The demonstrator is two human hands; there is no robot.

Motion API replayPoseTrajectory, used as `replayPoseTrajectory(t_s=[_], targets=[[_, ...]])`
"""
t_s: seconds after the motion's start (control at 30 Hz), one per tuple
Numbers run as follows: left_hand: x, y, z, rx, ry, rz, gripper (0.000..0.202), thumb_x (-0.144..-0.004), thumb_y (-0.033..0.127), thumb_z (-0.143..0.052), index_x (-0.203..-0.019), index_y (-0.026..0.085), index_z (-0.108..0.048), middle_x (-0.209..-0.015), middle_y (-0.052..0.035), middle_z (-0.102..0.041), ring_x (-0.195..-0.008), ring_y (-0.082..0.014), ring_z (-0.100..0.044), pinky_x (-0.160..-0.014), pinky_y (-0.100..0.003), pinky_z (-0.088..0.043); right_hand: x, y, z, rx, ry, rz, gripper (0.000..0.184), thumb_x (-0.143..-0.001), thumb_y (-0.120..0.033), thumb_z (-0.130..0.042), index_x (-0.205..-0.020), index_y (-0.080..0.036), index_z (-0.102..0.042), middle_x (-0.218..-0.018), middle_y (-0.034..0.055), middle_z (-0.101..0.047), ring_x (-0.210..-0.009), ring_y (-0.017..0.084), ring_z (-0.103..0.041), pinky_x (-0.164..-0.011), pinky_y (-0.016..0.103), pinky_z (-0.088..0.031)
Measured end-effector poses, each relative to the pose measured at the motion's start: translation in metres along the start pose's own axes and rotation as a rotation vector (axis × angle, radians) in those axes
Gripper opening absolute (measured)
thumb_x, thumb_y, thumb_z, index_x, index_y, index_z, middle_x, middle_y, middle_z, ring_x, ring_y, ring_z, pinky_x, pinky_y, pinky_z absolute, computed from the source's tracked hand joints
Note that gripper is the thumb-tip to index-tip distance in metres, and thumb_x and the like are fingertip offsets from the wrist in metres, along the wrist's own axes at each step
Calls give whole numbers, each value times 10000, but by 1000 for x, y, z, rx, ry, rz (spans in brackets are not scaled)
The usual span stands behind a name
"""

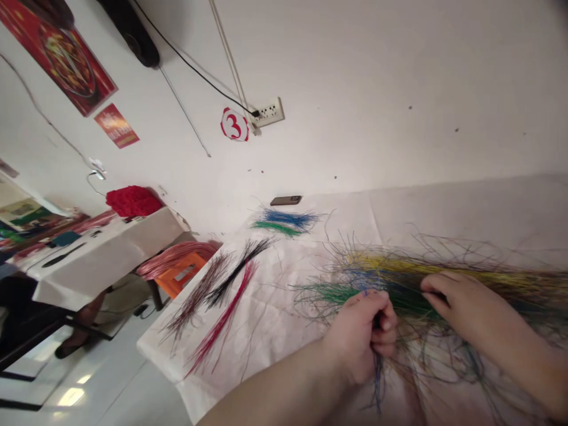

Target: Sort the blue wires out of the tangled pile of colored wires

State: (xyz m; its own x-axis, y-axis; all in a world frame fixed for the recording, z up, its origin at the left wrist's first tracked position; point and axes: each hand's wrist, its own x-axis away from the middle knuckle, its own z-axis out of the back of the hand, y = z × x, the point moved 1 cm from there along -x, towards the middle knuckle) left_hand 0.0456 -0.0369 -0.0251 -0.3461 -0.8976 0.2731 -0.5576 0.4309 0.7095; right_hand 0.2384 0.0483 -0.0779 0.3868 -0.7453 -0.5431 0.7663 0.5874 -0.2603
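Because motion blurs the head view and the right side of the frame cuts off the long bundle, where its wires end cannot be made out. The left hand point(361, 334) hides the middle of the blue wires point(378, 378) it grips, and the right forearm covers part of the bundle. Thin and tangled, the bundle point(492, 275) shows yellow along its far side, with blue and green wires point(326, 296) fanning loosely toward the tabletop's left edge. Curled together, the left fingers clamp the blue wires, whose tips hang below the fist toward the tabletop point(284, 355). The right hand point(457, 299) lies over the bundle, thumb and forefinger close to each other; whether they pinch a wire, I cannot tell. Black wires point(237, 272) and red wires point(226, 319) lie near the tabletop's left edge, well apart from both hands.
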Motion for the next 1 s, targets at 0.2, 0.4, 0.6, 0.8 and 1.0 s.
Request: replayPoseTrajectory(t_s=[0.2,0.4,0.6,0.8,1.0], targets=[[1,1,-2,10,16,7,307,-769,373,-585,-647,169,-392,-563,66,-322,-413,-29,-150,-405,-195,-68,-9,-13,19,62,-176,-23,138,-779,-153,-504,-672,-210,-568,-699,34,-579,-696,199,-551,-683,339,-433],[3,4,-3,-1,26,-2,281,-805,368,-560,-679,161,-418,-586,62,-321,-435,-33,-141,-408,-182,-79,-18,-25,43,40,0,-111,86,-846,-189,-493,-775,-198,-541,-789,53,-580,-746,206,-543,-699,343,-445],[3,4,-3,3,32,8,270,-795,365,-567,-681,160,-433,-586,60,-321,-438,-34,-159,-405,-181,-85,-20,-32,56,2,218,-104,92,-870,-224,-490,-794,-208,-539,-817,54,-600,-801,217,-565,-760,365,-445],[2,2,-2,22,21,2,266,-809,359,-556,-682,157,-439,-588,60,-325,-432,-30,-161,-404,-178,-92,-20,-38,62,-32,321,-115,89,-883,-214,-480,-796,-210,-497,-792,52,-571,-778,210,-547,-739,350,-447],[2,2,-1,17,10,-10,259,-831,344,-526,-683,156,-428,-590,58,-319,-434,-31,-150,-404,-182,-80,-19,-39,63,-54,363,-124,76,-886,-208,-472,-811,-210,-484,-800,55,-566,-778,208,-546,-714,340,-444]])
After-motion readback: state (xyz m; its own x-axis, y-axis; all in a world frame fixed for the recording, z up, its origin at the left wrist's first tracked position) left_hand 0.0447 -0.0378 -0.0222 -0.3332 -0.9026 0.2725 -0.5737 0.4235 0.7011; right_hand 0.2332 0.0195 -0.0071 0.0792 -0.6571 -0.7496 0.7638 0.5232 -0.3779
